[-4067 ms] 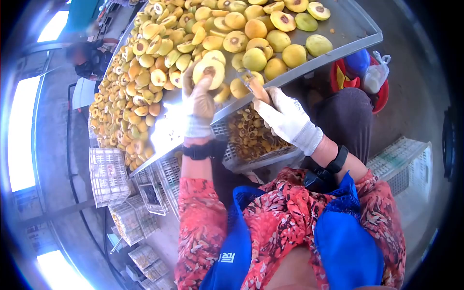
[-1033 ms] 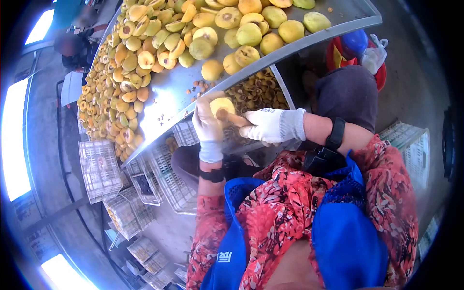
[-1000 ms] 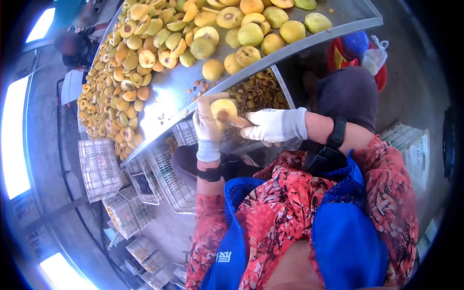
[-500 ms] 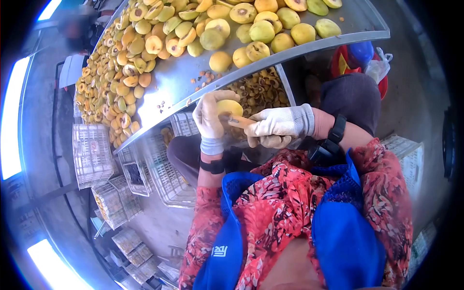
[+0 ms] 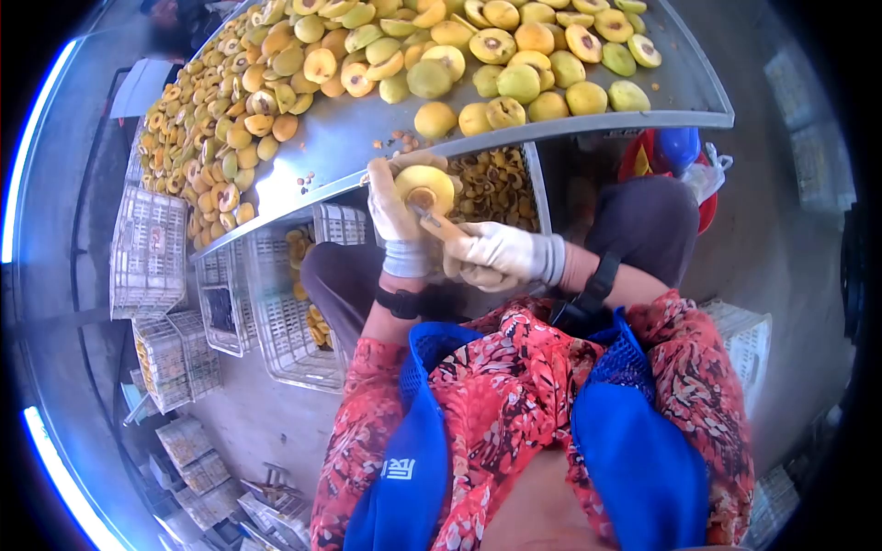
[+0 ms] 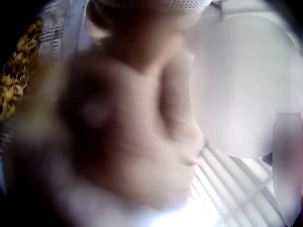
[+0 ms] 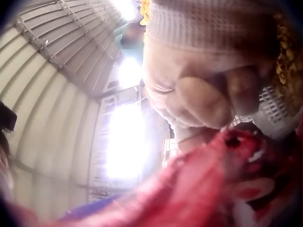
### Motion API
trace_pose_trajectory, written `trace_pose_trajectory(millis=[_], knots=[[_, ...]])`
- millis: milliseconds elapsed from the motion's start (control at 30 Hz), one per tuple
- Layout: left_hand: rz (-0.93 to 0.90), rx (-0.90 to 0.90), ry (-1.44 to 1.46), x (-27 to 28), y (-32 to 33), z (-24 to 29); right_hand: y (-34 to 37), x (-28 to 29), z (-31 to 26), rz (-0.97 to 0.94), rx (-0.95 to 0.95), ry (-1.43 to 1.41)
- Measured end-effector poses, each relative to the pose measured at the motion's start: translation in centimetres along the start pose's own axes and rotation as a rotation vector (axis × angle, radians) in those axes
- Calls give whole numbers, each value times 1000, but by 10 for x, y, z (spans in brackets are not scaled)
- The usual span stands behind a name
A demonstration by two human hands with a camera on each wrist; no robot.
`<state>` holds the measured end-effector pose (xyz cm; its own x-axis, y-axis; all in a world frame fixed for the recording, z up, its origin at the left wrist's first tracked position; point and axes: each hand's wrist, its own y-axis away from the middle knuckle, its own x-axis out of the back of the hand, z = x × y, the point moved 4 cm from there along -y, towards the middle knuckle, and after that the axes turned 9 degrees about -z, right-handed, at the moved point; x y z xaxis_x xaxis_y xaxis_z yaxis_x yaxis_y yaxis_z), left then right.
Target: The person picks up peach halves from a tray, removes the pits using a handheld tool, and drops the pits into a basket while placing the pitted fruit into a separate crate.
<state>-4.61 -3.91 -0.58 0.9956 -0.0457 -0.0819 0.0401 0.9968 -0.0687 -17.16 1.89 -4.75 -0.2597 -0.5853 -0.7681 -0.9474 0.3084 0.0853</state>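
Observation:
In the head view, my gloved left hand (image 5: 390,207) holds a halved yellow peach (image 5: 428,181) with its cut face turned up and the brown centre showing. My gloved right hand (image 5: 501,255) grips a wooden-handled pitting tool (image 5: 445,227), its metal end right at that brown centre. Both hands are just off the near edge of the metal table (image 5: 367,147), above a crate of brown-centred scraps (image 5: 496,179). The left wrist view gives a blurred left hand (image 6: 142,127); curled fingers of my right hand (image 7: 203,90) fill the right wrist view.
Peach halves (image 5: 266,92) lie heaped across the table, with small stones (image 5: 404,140) near its edge. White plastic crates (image 5: 152,248) stand at the left and below. A red bucket (image 5: 707,213) holding a blue object is on the right. Another person (image 5: 179,23) is at the far left.
From above the table, both hands have come down over the crate with peach half and tool. In the last second the peach half has turned and the tool's metal end shows more at its centre.

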Motion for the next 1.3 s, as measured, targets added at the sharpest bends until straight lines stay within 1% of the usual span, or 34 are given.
trace_pose_trajectory(millis=[33,67,100,133,167,200,233,267,300,333,367,433,467,500,533,567,633,700,733,767,800,833,900,933,967,1000,1033,1067,1133,1167,1233,1300], knots=[[144,190,274,1,2,-10,-5,-1,2,137,46,165],[149,192,362,8,2,-24,-7,-3,2,239,124,268],[154,179,360,19,-1,-33,-9,-6,5,229,125,278],[301,146,400,35,-3,-38,-7,-5,6,300,124,383],[445,113,437,46,-4,-31,-5,-3,8,373,125,485],[466,109,411,62,3,-16,-6,4,19,344,158,535],[575,4,260,106,5,-24,-2,11,23,346,167,532],[705,11,238,105,14,15,-1,21,34,312,35,154],[736,-42,-65,132,17,32,1,24,42,268,-94,-225],[714,-132,-388,157,21,46,2,19,35,409,-135,-290],[705,-94,-679,195,20,43,3,17,31,408,-120,-293],[767,-79,-1263,176,15,66,4,14,23,397,-24,-171],[561,-146,-1257,158,2,66,5,13,22,402,-16,-172],[360,-211,-1243,136,-14,61,7,13,17,441,77,-94],[202,-154,-1255,115,-33,50,9,14,10,479,171,-12],[41,-98,-1263,91,-52,37,11,13,6,483,177,-8],[-268,138,-1435,20,-82,43,18,16,-6,598,224,81],[-455,275,-1535,-8,-108,18,20,24,-8,631,247,82],[-463,268,-1538,-14,-115,13,19,30,-7,659,264,82],[-531,295,-1592,-20,-121,6,18,36,-5,686,282,79],[-600,321,-1647,-22,-123,-1,17,43,-5,748,317,198],[-611,315,-1654,-22,-124,-6,19,42,-7,752,327,191],[-459,269,-1461,-10,-126,-8,23,35,-15,738,286,299],[-378,418,-1067,4,-127,-15,25,32,-19,735,297,289],[-379,356,-535,11,-121,-15,29,27,-26,796,281,482],[-404,335,-207,18,-112,-17,31,23,-32,853,261,675],[-416,309,122,18,-98,-6,30,22,-34,845,268,666],[-410,313,109,17,-86,4,28,19,-37,842,260,791],[-393,307,403,4,-66,14,27,9,-47,840,243,1006],[-387,311,402,2,-61,10,24,9,-47,835,240,1001],[-234,306,542,2,-54,0,20,6,-49,834,281,1077],[-219,301,515,-3,-45,-3,16,6,-47,858,294,1102]])
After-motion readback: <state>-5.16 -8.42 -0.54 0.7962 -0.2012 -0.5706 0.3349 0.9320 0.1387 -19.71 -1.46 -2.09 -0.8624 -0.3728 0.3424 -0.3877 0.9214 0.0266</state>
